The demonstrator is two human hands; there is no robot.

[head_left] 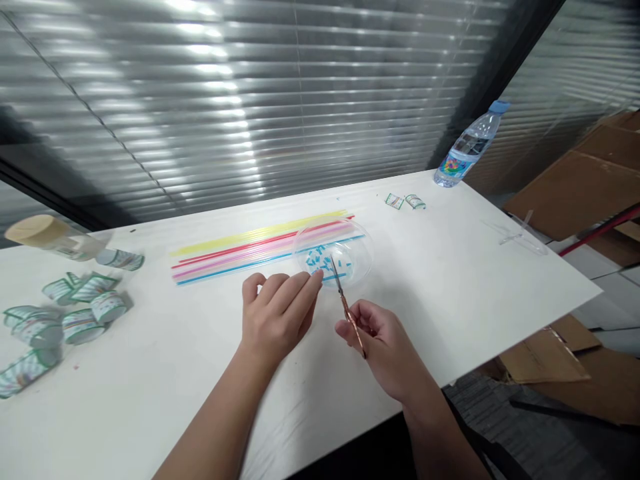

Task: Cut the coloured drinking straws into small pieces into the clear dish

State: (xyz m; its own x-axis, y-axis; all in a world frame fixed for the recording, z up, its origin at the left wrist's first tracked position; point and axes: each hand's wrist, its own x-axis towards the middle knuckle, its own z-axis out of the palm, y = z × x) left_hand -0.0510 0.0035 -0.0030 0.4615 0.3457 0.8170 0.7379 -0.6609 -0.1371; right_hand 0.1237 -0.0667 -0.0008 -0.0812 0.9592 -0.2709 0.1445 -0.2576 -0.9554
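My left hand is closed, its thumb and forefinger pinching a short length of blue straw. The straw pokes out to the right, across the scissor blades. Copper-handled scissors are in my right hand, blades pointing away from me; whether the blades are fully closed is hard to see. Beneath the blades is a clear round plastic bowl with several small cut blue pieces in it. Behind and left of the bowl, long thin straws lie in yellow, red, pink and blue rows.
Curled patterned strips with green edges and a beige-capped clear container occupy the left side. Two small patterned pieces and a water bottle are at the back right. Clear plastic lies by the right edge; cardboard boxes stand beyond.
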